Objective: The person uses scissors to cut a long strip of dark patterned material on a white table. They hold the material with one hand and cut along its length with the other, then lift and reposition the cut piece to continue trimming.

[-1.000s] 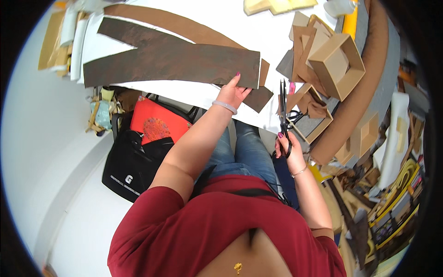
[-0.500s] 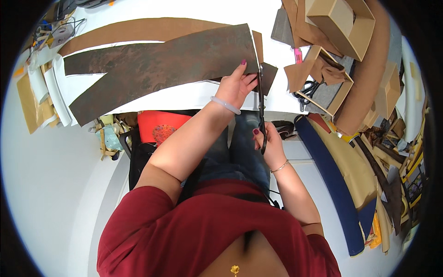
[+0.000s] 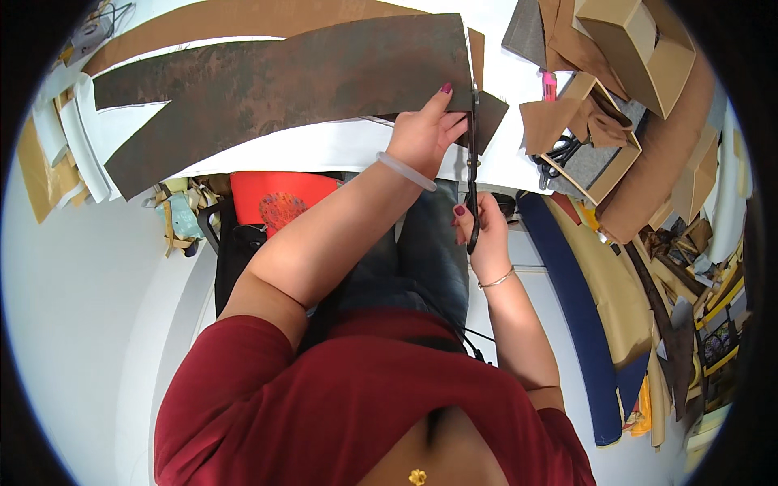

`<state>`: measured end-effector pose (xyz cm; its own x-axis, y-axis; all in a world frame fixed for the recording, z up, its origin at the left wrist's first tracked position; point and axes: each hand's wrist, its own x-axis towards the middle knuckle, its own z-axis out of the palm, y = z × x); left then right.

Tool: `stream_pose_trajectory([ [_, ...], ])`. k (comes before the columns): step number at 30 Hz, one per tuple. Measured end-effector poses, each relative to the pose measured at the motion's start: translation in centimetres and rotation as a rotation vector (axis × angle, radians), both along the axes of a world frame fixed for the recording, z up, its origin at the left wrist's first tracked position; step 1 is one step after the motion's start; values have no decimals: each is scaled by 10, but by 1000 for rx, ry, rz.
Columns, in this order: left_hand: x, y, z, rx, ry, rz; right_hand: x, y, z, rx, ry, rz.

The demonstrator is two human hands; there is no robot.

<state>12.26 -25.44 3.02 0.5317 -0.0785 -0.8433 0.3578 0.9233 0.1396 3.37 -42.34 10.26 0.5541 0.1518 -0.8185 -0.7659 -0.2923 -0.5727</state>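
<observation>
A mottled dark brown sheet (image 3: 275, 85), leather-like and curved, lies over the white work surface, its near left end hanging past the front edge. On the sheet's lower right part rests the thumb of my left hand (image 3: 423, 139); its fingers curl at the sheet's near edge, partly hidden. Black scissors (image 3: 472, 166) are gripped by their handles in my right hand (image 3: 490, 239). Their blades point away from me along the sheet's right edge, close to my left fingertips. A dark pointed piece (image 3: 493, 125) sticks out right of the blades.
Behind lies a lighter brown curved strip (image 3: 203, 28). At right stand an open tan box (image 3: 620, 162) with brown scraps, another pair of black scissors (image 3: 559, 154), a pink marker (image 3: 549, 85) and a brown roll (image 3: 656, 178). Below are a navy roll (image 3: 571, 316) and a red bag (image 3: 284, 198).
The view has shifted, so the sheet, scissors and both hands appear higher and further right. My hands keep nearly the same places on the sheet and scissors.
</observation>
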Motion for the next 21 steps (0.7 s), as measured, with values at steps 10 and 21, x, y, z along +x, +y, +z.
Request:
stream_pose_trajectory([
  [10, 0, -7, 0, -57, -6, 59, 6, -8, 1, -69, 37, -47],
  [21, -3, -9, 0, -96, -27, 80, 8, -10, 2, -83, 10, -34],
])
